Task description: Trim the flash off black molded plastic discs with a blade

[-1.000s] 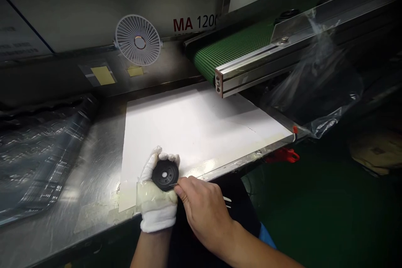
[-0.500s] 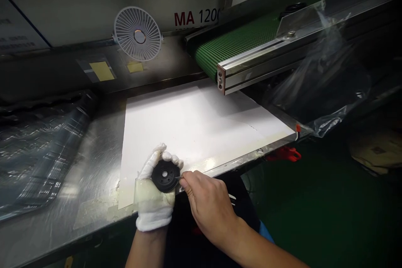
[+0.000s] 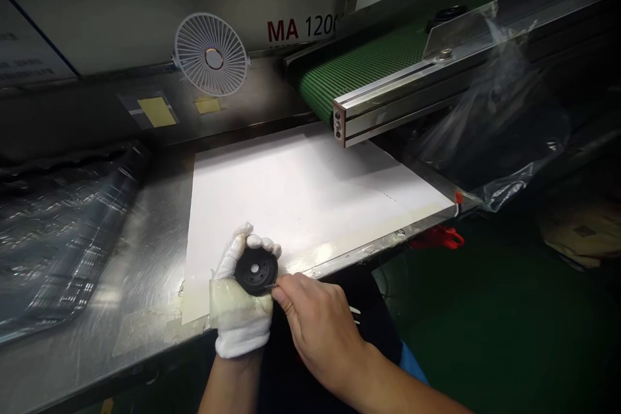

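Observation:
A round black disc (image 3: pixel 255 280) with a hole in its middle and smaller holes around it lies in my left hand (image 3: pixel 231 284), over the front edge of the table. That hand wears a white glove, its fingers and thumb curled round the rim. My right hand (image 3: pixel 315 310) is bare and closed in a pinch at the disc's lower right edge. From its fingertips a thin blade-like tip points to the rim; the rest of this small tool is hidden in the fingers.
A white sheet (image 3: pixel 291 194) covers part of the metal table (image 3: pixel 160 220). Clear plastic trays (image 3: pixel 63 239) are at left, a white fan (image 3: pixel 212 55) at the back. A green conveyor belt (image 3: pixel 369 65) overhangs the sheet, with black rings (image 3: pixel 449 13) on it. A plastic bag (image 3: pixel 504 123) hangs beside it.
My right hand has slid a little down along the disc's rim, and the thin tip with it. The left hand still holds the disc in nearly the same place.

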Available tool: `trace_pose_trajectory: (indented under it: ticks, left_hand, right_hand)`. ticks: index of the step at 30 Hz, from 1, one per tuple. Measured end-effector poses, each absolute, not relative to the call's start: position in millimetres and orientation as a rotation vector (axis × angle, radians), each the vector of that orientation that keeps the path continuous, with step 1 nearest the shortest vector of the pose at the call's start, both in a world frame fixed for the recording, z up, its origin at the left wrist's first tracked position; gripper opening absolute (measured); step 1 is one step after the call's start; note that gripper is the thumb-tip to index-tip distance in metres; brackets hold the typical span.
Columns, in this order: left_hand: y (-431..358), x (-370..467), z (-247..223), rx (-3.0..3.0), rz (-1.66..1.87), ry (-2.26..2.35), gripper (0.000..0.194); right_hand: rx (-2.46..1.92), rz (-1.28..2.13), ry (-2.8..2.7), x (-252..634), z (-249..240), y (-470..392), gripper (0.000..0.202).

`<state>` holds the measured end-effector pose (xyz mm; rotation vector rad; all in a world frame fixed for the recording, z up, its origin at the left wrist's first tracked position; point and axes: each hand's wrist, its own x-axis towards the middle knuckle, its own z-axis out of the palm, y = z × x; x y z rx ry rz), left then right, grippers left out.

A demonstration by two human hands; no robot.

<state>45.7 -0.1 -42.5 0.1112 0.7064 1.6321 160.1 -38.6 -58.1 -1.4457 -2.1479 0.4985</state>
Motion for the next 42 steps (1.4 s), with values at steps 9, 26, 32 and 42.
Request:
trace_pose_trajectory:
  ticks: [9, 26, 32, 42]
  left_hand:
    - [4, 48, -42, 0.078, 1.68, 0.669, 0.011]
    - [6, 40, -39, 0.111, 1.501, 0.713, 0.015]
    - [10, 42, -44, 0.087, 1.596, 0.719, 0.013]
    - [7, 39, -47, 0.107, 1.51, 0.686, 0.02]
  right_hand:
    - [-1.518, 0.416, -2.12, 156, -58, -35, 0.022]
    - [-1.536, 0.394, -2.109, 158, -59, -32, 0.021]
    - [-1.494, 0.442, -2.148, 152, -62, -36, 0.021]
    - [-1.54, 0.414, -2.115, 160, -63, -33, 0.021]
